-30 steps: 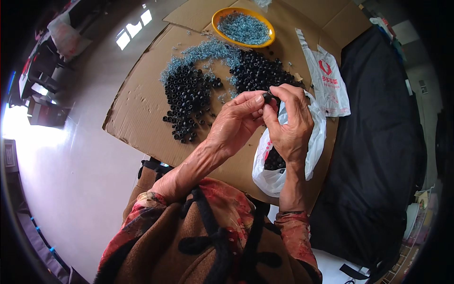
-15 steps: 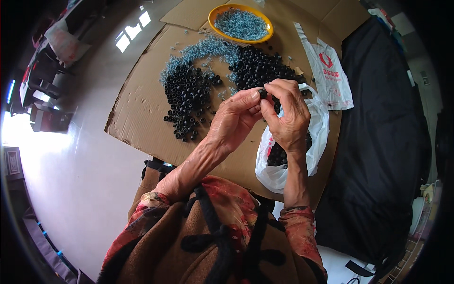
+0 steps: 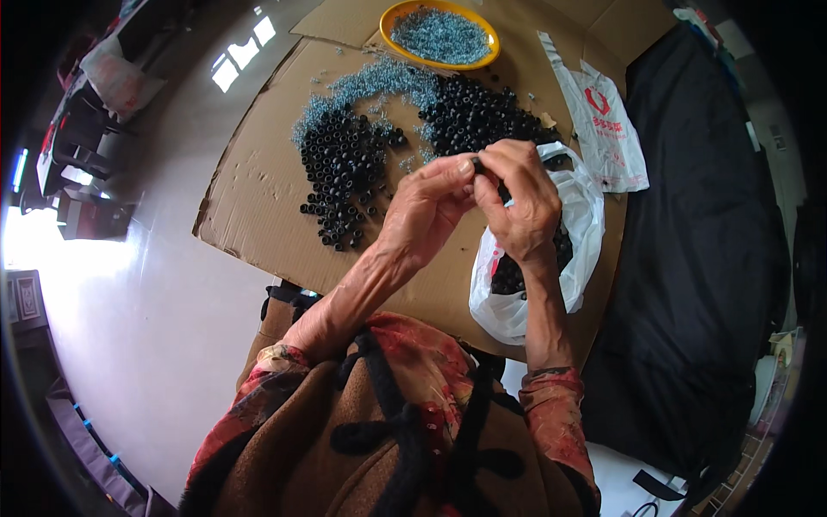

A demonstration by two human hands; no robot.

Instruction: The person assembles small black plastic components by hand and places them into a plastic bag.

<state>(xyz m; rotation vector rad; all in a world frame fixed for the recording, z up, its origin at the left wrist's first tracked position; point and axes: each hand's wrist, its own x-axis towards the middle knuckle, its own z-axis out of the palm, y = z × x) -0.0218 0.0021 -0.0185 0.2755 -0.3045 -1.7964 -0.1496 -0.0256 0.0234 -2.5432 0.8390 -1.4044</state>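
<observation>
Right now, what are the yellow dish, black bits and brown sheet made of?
The yellow dish looks like glossy plastic, maybe enamel: its rim is bright and shiny. The black bits seem plastic or rubber, satin-dark with small highlights; I can't tell which. The brown sheet looks like matte cardboard: dents, fold lines and a rough edge show.

The cardboard point(image 3: 267, 198) is matt, the black pieces point(image 3: 340, 159) probably plastic.

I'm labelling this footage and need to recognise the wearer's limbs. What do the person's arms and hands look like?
The left hand and right hand show no gloves. The forearms are bare down to red-and-dark patterned sleeves, worn with a brown garment with black trim.
</observation>
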